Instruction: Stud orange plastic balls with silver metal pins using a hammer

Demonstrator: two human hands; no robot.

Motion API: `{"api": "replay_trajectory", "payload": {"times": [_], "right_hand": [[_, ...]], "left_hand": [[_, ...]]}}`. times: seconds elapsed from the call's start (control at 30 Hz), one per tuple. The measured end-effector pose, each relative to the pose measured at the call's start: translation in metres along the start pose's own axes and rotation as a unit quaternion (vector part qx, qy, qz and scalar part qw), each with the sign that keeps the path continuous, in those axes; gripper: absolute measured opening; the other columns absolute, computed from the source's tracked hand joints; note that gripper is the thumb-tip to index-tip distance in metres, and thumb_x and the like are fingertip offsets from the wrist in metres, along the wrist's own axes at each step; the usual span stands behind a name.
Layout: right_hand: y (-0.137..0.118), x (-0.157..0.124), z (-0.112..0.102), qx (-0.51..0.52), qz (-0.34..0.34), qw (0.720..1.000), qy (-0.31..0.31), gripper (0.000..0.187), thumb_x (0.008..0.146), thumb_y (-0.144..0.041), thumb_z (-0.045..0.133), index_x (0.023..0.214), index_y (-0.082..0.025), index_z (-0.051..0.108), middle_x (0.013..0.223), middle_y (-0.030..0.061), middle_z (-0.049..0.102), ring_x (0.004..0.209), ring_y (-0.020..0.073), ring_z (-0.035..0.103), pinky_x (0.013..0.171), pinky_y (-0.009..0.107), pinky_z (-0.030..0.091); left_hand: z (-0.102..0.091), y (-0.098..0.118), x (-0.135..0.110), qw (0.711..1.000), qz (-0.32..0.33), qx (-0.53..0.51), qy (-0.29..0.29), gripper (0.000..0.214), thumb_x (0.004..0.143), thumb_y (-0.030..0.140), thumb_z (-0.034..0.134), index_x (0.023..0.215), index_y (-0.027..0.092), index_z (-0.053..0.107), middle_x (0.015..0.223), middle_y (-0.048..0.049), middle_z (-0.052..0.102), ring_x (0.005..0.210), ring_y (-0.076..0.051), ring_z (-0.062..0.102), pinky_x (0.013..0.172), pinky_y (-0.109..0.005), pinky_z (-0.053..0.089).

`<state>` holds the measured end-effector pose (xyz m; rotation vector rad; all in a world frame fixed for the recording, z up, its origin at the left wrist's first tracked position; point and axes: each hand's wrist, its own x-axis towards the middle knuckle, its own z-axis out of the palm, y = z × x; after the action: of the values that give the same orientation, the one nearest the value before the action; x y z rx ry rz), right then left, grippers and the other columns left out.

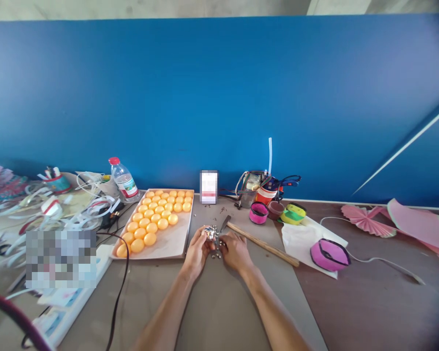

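Over the grey mat [219,302], my left hand [197,247] is closed around a cluster of small shiny silver pieces [211,234], its thumb lying on the near side. My right hand [236,251] is just to the right, fingers curled inward and fingertips at the edge of the same pieces. Whatever those right fingers pinch is too small to make out. A few loose silver bits [215,255] lie on the mat between the hands. Just beyond my right hand is a hammer [267,246], its wooden handle slanting toward the near right.
Left of my hands, a shallow box [171,243] holds rows of orange balls [149,227]. A bottle [124,180] and tangled white straps [98,209] stand farther left. On the right are pink mesh rings [329,254], white paper [296,239] and a cup of tools [266,195].
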<state>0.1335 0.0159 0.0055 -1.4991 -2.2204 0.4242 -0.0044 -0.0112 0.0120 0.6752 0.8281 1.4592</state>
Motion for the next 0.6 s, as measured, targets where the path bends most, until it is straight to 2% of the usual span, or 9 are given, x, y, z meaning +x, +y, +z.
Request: {"api": "replay_trajectory", "payload": {"times": [0.2, 0.33, 0.47, 0.53, 0.6], "right_hand": [[0.0006, 0.0002, 0.0039, 0.026, -0.006, 0.999, 0.028, 0.018, 0.08, -0.015, 0.046, 0.073, -0.02, 0.063, 0.079, 0.0029, 0.061, 0.082, 0.0162, 0.054, 0.078, 0.029, 0.028], [0.0013, 0.0014, 0.0027, 0.103, -0.019, 0.99, 0.096, 0.019, 0.08, -0.015, 0.043, 0.075, -0.02, 0.06, 0.086, 0.0043, 0.06, 0.09, 0.0178, 0.052, 0.081, 0.031, 0.031], [0.0019, 0.0041, 0.0021, 0.258, -0.033, 0.956, 0.132, 0.012, 0.071, -0.014, 0.047, 0.065, -0.019, 0.056, 0.089, 0.0054, 0.061, 0.087, 0.0181, 0.053, 0.081, 0.03, 0.036], [0.0024, 0.005, 0.0031, 0.346, 0.004, 0.93, 0.125, 0.009, 0.066, -0.014, 0.048, 0.059, -0.019, 0.052, 0.09, 0.0045, 0.062, 0.075, 0.0156, 0.053, 0.071, 0.027, 0.039], [0.0029, 0.0058, 0.0047, 0.421, 0.065, 0.898, 0.111, 0.007, 0.063, -0.015, 0.047, 0.057, -0.019, 0.049, 0.088, 0.0029, 0.063, 0.059, 0.0114, 0.048, 0.057, 0.024, 0.038]], "left_hand": [[0.0005, -0.0013, -0.0003, 1.0, 0.003, -0.003, -0.005, 0.028, 0.077, 0.036, 0.059, 0.099, 0.018, 0.057, 0.075, 0.0005, 0.058, 0.055, -0.008, 0.05, 0.057, -0.023, 0.04], [-0.0002, -0.0024, 0.0004, 1.0, 0.003, -0.004, -0.004, 0.028, 0.077, 0.036, 0.059, 0.098, 0.019, 0.057, 0.078, 0.0007, 0.059, 0.056, -0.008, 0.051, 0.057, -0.023, 0.04], [0.0001, -0.0037, 0.0004, 1.0, -0.007, -0.005, -0.001, 0.028, 0.076, 0.036, 0.061, 0.098, 0.02, 0.057, 0.082, 0.0003, 0.059, 0.06, -0.01, 0.053, 0.058, -0.024, 0.041], [0.0006, -0.0043, 0.0002, 1.0, -0.01, -0.011, 0.0, 0.029, 0.075, 0.037, 0.061, 0.098, 0.02, 0.057, 0.082, 0.0005, 0.059, 0.061, -0.01, 0.053, 0.058, -0.024, 0.041], [0.0011, -0.0046, 0.0001, 1.0, -0.013, -0.015, 0.001, 0.03, 0.074, 0.037, 0.062, 0.098, 0.02, 0.057, 0.081, 0.001, 0.058, 0.06, -0.009, 0.053, 0.058, -0.023, 0.041]]}}
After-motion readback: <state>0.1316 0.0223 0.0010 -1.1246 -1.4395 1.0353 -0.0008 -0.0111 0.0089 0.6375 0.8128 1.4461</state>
